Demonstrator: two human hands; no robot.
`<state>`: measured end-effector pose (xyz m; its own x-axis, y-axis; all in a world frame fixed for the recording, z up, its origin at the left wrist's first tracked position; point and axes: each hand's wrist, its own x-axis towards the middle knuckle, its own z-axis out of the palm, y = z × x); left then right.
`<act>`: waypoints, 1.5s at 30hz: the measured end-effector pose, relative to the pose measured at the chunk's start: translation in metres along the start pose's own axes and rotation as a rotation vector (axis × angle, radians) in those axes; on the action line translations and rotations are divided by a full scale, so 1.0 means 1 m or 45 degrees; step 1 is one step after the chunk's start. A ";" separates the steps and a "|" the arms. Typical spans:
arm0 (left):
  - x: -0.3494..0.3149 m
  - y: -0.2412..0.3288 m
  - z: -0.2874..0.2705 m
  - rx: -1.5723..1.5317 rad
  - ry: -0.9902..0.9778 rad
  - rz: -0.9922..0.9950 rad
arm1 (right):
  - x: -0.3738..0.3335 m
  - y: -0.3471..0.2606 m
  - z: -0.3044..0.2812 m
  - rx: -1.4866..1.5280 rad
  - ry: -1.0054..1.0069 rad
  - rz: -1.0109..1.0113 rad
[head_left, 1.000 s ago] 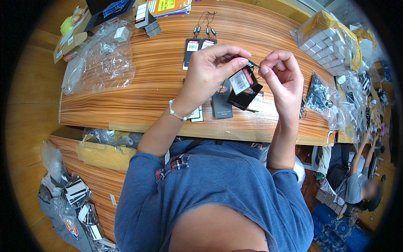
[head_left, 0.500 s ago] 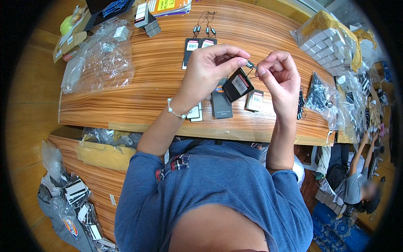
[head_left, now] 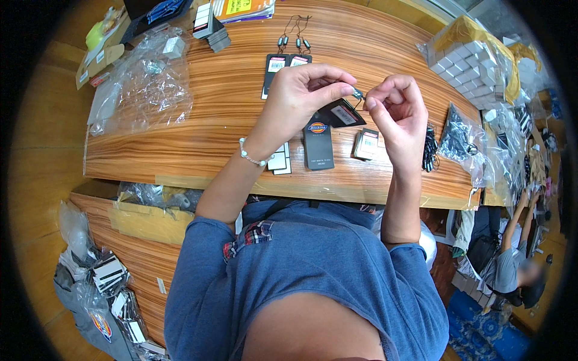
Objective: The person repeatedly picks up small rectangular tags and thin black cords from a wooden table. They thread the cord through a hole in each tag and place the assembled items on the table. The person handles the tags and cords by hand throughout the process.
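Observation:
Thumb and fingertips of my left hand point(head_left: 307, 93) pinch a small dark plastic string seal point(head_left: 357, 94). My right hand point(head_left: 398, 111) is closed close beside it, its thumb and fingers pinching the string's end; the fine tip is hard to make out. A black hang tag point(head_left: 344, 113) with a white and pink sticker dangles from the string, tilted, between my hands. Beneath lies a grey hang tag stack point(head_left: 318, 150). Right of it sits a small pile of labelled cards point(head_left: 366, 145). White-faced cards point(head_left: 280, 161) lie by my left wrist. Beyond, two strung tags point(head_left: 299, 60) lie side by side.
Black strings point(head_left: 430, 150) and a plastic bag of strings point(head_left: 459, 137) lie right of my right hand. A wrapped block of white boxes point(head_left: 466, 66) stands at the far right, clear plastic bags point(head_left: 144, 84) at the left. A card stack point(head_left: 211, 29) stands at the back. Another person point(head_left: 512, 268) is at far right.
The hanging tag has swung up and lies more tilted, uncovering more of the grey tag stack below. My right hand has shifted slightly left, closer to the seal.

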<state>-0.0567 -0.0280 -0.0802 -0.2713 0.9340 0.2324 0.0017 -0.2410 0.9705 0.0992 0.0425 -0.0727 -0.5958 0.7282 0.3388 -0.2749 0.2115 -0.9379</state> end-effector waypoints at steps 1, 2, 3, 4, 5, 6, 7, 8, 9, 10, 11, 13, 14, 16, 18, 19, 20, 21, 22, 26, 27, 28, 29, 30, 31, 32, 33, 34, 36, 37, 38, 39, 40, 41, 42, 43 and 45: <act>0.000 0.000 0.000 -0.013 0.000 -0.012 | 0.000 0.001 -0.001 0.009 -0.002 0.005; 0.000 0.000 0.000 0.017 -0.011 -0.002 | 0.000 0.002 -0.001 0.018 -0.004 0.010; 0.000 -0.001 -0.002 0.049 -0.022 0.007 | 0.001 0.002 -0.001 0.051 -0.002 0.029; 0.000 -0.001 -0.003 0.081 -0.032 0.016 | 0.001 0.003 -0.002 0.083 -0.001 0.048; 0.000 -0.001 -0.004 0.051 -0.039 0.012 | 0.001 0.003 -0.001 0.115 0.001 0.067; 0.001 -0.001 -0.004 0.020 -0.044 0.009 | 0.001 0.004 -0.001 0.160 -0.004 0.073; 0.001 -0.001 -0.004 -0.011 -0.050 0.007 | 0.000 0.004 -0.001 0.204 -0.009 0.080; 0.000 -0.001 -0.005 -0.026 -0.051 0.000 | -0.001 0.005 -0.001 0.249 -0.014 0.086; 0.000 -0.001 -0.005 -0.042 -0.055 -0.008 | -0.001 0.007 0.000 0.259 -0.018 0.091; 0.000 -0.001 -0.005 -0.057 -0.058 -0.016 | -0.002 0.008 0.001 0.270 -0.022 0.095; 0.000 -0.001 -0.005 -0.071 -0.062 -0.015 | -0.002 0.009 0.001 0.280 -0.025 0.099; -0.001 -0.002 -0.006 -0.099 -0.067 -0.015 | -0.002 0.009 0.000 0.262 -0.033 0.110; -0.001 -0.001 -0.006 -0.100 -0.076 -0.022 | -0.002 0.010 0.000 0.253 -0.037 0.115; -0.002 0.000 -0.008 -0.100 -0.092 -0.037 | -0.002 0.011 0.001 0.258 -0.064 0.134; -0.002 0.000 -0.006 -0.143 -0.112 -0.045 | -0.002 0.011 0.002 0.274 -0.074 0.148; -0.003 0.000 -0.006 -0.165 -0.122 -0.048 | -0.002 0.011 0.002 0.288 -0.069 0.151; -0.003 0.001 -0.006 -0.158 -0.125 -0.038 | -0.002 0.011 0.003 0.301 -0.065 0.155; -0.003 0.002 -0.006 -0.152 -0.130 -0.028 | -0.002 0.011 0.003 0.307 -0.076 0.157; -0.003 0.002 -0.006 -0.145 -0.134 -0.018 | -0.002 0.011 0.003 0.312 -0.087 0.158; -0.004 0.004 -0.005 -0.162 -0.158 -0.039 | -0.003 0.012 0.002 0.325 -0.099 0.166; -0.005 0.005 -0.005 -0.169 -0.168 -0.039 | -0.004 0.013 0.002 0.350 -0.103 0.171; -0.006 0.005 -0.005 -0.177 -0.178 -0.039 | -0.005 0.014 0.002 0.374 -0.106 0.177; -0.006 0.005 -0.005 -0.183 -0.179 -0.038 | -0.005 0.014 0.002 0.399 -0.110 0.182; -0.006 0.004 -0.005 -0.189 -0.183 -0.036 | -0.005 0.014 0.002 0.386 -0.107 0.176; -0.007 0.004 -0.005 -0.195 -0.186 -0.034 | -0.005 0.015 0.003 0.372 -0.103 0.169; -0.007 0.006 -0.005 -0.184 -0.192 -0.041 | -0.005 0.015 0.004 0.359 -0.100 0.163; -0.007 0.008 -0.007 -0.173 -0.200 -0.048 | -0.004 0.014 0.003 0.345 -0.150 0.206; -0.006 0.010 -0.009 -0.163 -0.208 -0.055 | -0.001 0.014 0.003 0.331 -0.201 0.249; -0.003 0.013 -0.011 0.184 -0.139 0.074 | 0.002 0.014 0.002 0.346 -0.328 0.294; -0.001 0.014 -0.014 0.358 -0.102 0.141 | 0.003 0.015 0.002 0.272 -0.353 0.322; 0.000 0.014 -0.018 0.585 -0.159 0.242 | 0.003 0.016 0.003 0.198 -0.377 0.349; 0.000 0.011 -0.018 0.619 -0.094 0.342 | 0.004 0.016 0.005 0.123 -0.403 0.375; -0.002 0.005 -0.015 0.653 -0.029 0.442 | 0.003 0.018 0.009 0.164 -0.368 0.400; -0.004 0.001 -0.015 0.686 0.036 0.542 | 0.001 0.019 0.011 0.257 -0.332 0.417; -0.009 0.000 -0.015 0.762 0.021 0.580 | -0.001 0.021 0.011 0.347 -0.286 0.434; -0.018 -0.006 -0.015 0.632 0.014 0.504 | -0.002 0.021 0.013 0.441 -0.257 0.449; -0.039 -0.023 -0.012 0.371 0.004 0.352 | -0.008 0.020 0.016 0.596 -0.257 0.408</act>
<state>-0.0580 -0.0617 -0.1127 -0.2253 0.8435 0.4876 0.3482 -0.3977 0.8489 0.0859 0.0306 -0.0932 -0.8227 0.5605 0.0946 -0.3337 -0.3414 -0.8787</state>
